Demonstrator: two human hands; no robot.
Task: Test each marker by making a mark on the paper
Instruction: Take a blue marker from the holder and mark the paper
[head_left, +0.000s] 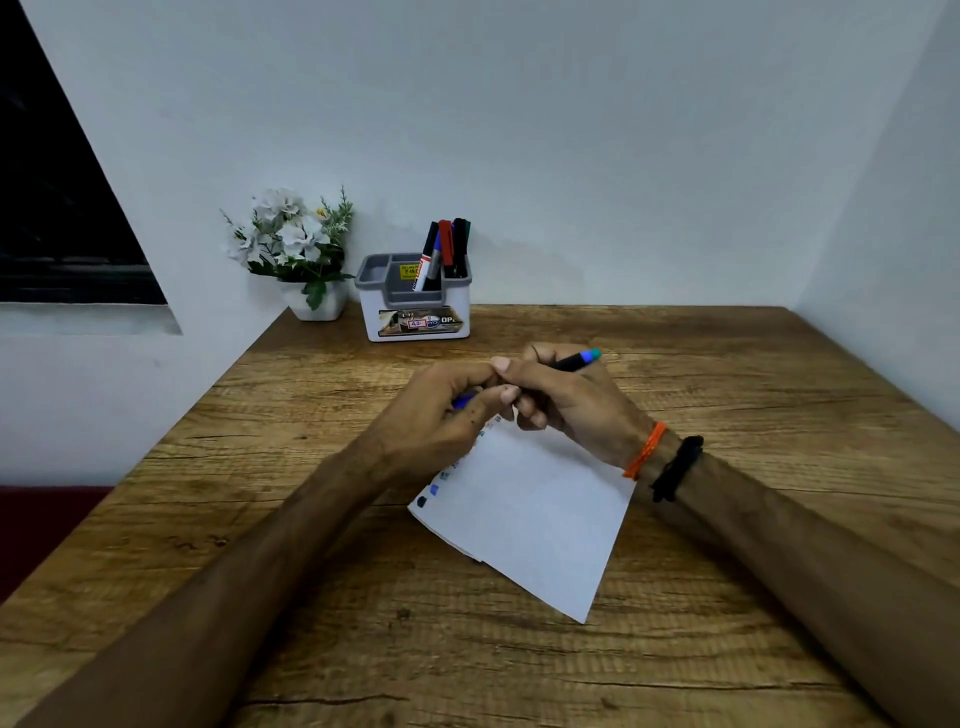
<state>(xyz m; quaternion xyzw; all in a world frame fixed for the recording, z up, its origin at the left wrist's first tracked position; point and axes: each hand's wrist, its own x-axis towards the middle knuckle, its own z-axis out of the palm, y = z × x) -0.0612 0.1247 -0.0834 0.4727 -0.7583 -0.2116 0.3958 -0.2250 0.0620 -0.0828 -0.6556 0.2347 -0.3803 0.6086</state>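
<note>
Your right hand (566, 402) grips the marker (574, 360); left hand (441, 410) pinches what's probably its blue cap (464, 400) — pull straight apart.

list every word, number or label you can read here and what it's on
"42" stands on a small red-framed tag on the front label of the organizer.
"OP" in white letters stands at the right end of that label; the rest is cut off or blurred.
The yellow sticker inside the organizer has print too small to read.
The white marker has print too blurred to read.
The paper shows only colour marks, no words.
</note>
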